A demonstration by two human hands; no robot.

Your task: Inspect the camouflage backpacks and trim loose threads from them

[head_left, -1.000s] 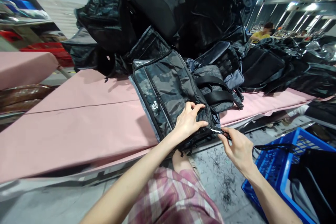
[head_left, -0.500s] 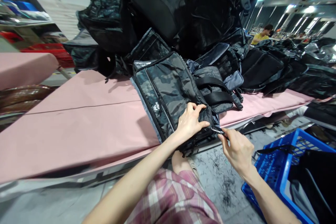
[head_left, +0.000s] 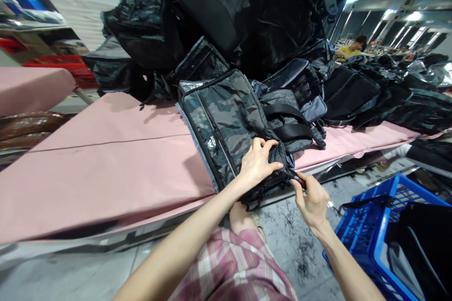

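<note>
A dark camouflage backpack (head_left: 226, 117) with a white logo lies on the pink-covered table, its lower corner towards me. My left hand (head_left: 259, 160) grips the fabric near that corner, thumb and forefinger spread around a fold. Just off the corner, my right hand (head_left: 312, 197) is closed on small thread snips (head_left: 301, 180). Their dark body shows between thumb and fingers, while the blades are mostly hidden against the black fabric at the bag's edge. Black straps (head_left: 287, 122) lie along the bag's right side.
Black bags (head_left: 219, 9) are heaped high behind the backpack, and more bags (head_left: 356, 94) line the table to the right. A blue crate (head_left: 374, 230) with dark fabric stands on the floor at right. Black thread scraps (head_left: 303, 254) litter the floor. A person (head_left: 353, 49) sits far back.
My right hand has moved slightly left and turned, bringing the snips in at the bag's corner; their silver blade showed before. My left hand has stayed almost in place.
</note>
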